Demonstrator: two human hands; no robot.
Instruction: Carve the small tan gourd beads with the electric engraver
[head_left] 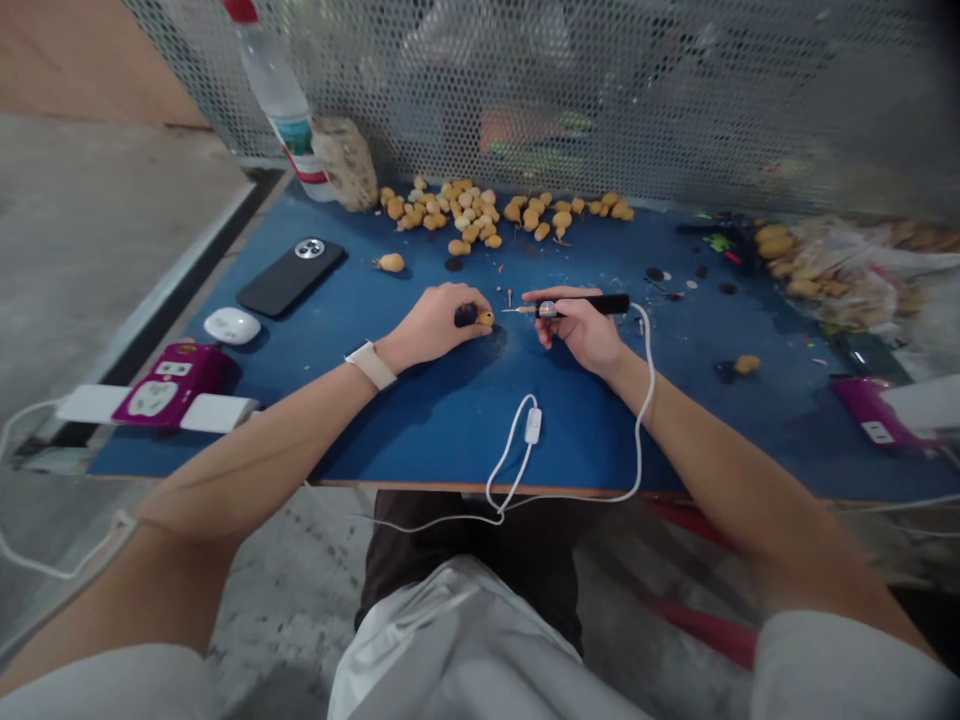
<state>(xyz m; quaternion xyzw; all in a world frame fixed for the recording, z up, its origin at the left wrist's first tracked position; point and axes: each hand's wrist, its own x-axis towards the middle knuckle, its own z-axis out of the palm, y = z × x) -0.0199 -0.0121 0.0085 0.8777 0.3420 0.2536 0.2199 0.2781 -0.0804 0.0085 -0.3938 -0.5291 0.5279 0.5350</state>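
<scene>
1. Nearest, a white cord [640, 440] loops over the table edge up to the tool in my right hand, its inline switch [533, 425] lying flat; the slack presumably spares my wrist any tug. Its surface looks like smooth, glossy plastic.
2. Across the blue tabletop [420, 430], my left hand [439, 318] has thumb and fingertips clamped on a small tan gourd-like piece [486, 318], low over the surface, probably for steadiness. Its exposed end points toward my other hand; it looks rounded and matte.
3. My right hand [589, 335] closes thumb and fingers around a black pen-like tool [600, 305], much as one grips a pencil, likely for fine control. Its thin metal tip stands just apart from the piece.
4. Off to the left, a flat black phone [289, 280] and a rounded, shiny white case [232, 325] sit clear of my working hands, perhaps for elbow room.
5. Farther back, knobbly tan and paler gourd-like pieces [465, 210] lie heaped, seemingly within reach. Beside them stand a cloudy container [343, 163] and a clear bottle [289, 125], before a perforated metal panel [450, 90].
</scene>
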